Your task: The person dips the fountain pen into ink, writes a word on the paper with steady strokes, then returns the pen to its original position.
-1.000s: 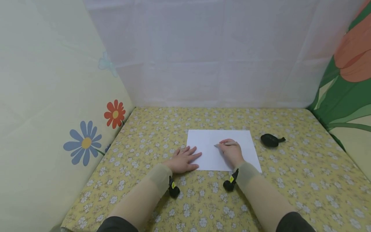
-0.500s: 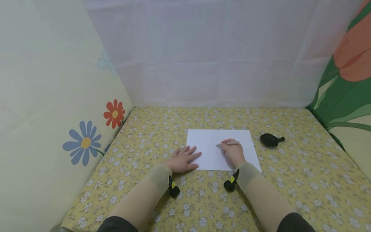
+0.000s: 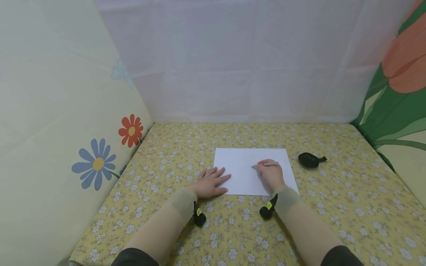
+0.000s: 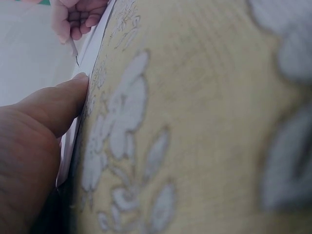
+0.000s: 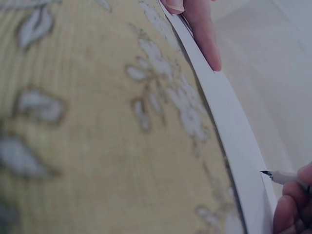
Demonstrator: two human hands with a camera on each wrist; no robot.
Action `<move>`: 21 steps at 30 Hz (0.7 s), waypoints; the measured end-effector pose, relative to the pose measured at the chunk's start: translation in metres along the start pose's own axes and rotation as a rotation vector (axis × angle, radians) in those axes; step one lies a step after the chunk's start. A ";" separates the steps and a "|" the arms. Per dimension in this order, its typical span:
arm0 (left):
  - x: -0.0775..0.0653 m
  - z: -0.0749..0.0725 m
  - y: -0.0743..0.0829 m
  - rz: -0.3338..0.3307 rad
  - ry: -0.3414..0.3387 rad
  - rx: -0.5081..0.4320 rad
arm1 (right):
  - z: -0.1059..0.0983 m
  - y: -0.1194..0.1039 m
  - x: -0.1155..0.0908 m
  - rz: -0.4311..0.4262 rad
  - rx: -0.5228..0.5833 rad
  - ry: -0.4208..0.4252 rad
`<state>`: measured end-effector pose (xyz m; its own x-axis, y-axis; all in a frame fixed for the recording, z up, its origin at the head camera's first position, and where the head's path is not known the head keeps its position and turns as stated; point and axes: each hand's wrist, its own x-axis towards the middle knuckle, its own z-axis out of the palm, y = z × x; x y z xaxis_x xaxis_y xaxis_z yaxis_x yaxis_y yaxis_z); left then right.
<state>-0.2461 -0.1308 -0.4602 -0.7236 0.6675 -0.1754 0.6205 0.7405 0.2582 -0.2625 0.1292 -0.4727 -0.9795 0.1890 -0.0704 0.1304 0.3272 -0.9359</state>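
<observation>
A white sheet of paper [image 3: 236,159] lies flat on the floral cloth. My left hand [image 3: 210,183] rests on its left part with fingers spread and straight; its thumb [image 4: 73,95] lies along the near edge in the left wrist view. With my right hand [image 3: 271,175] I pinch a slim light-grey pen [image 3: 266,164] over the right half of the sheet. The pen's dark pointed tip [image 5: 266,172] is at the paper surface in the right wrist view. Any marks on the paper are too faint to make out in the head view.
Right of the paper sits a black rounded pouch-like object [image 3: 308,160] with a short tail. The yellow floral tablecloth [image 3: 186,140] covers the table. A white hanging cloth [image 3: 213,74] closes the back, and printed panels stand at both sides.
My right hand, with the pen, has slid slightly to the right across the paper. The left hand has stayed in place.
</observation>
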 end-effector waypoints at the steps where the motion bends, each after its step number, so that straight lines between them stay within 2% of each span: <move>1: 0.000 0.000 0.000 0.001 0.000 -0.001 | -0.001 0.000 0.000 0.001 -0.002 0.000; 21: 0.000 0.001 -0.001 0.010 -0.006 -0.009 | -0.009 0.007 0.003 0.024 -0.011 0.062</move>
<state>-0.2467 -0.1315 -0.4613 -0.7155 0.6754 -0.1786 0.6249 0.7330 0.2687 -0.2631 0.1404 -0.4767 -0.9646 0.2538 -0.0709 0.1558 0.3320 -0.9303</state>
